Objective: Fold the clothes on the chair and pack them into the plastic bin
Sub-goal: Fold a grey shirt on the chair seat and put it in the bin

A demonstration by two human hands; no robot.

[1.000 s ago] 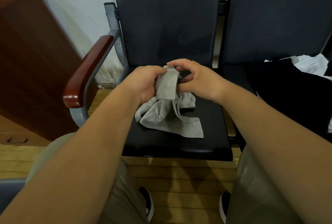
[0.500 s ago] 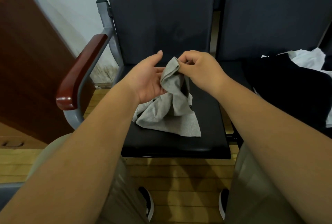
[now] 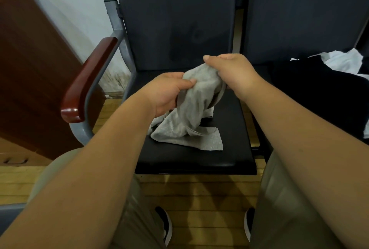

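Note:
A small grey garment (image 3: pixel 191 117) is bunched over the black seat of the chair (image 3: pixel 199 160), its lower part lying on the cushion. My left hand (image 3: pixel 167 93) grips its upper left side, thumb pressed on the cloth. My right hand (image 3: pixel 231 71) holds the top right of the same garment, fingers curled under it. On the seat to the right lies a black garment (image 3: pixel 319 97) with a white garment (image 3: pixel 343 61) behind it. The plastic bin is not in view.
The chair has a grey metal frame and a red-brown wooden armrest (image 3: pixel 89 79) on the left. A dark wooden cabinet (image 3: pixel 34 65) stands further left against the wall. My knees and shoes are over the wooden floor (image 3: pixel 203 198) below the seat.
My left hand, open beside the cloth half a second ago, has closed on it. My right hand has shifted its hold along the top, and the garment is more bunched between both hands.

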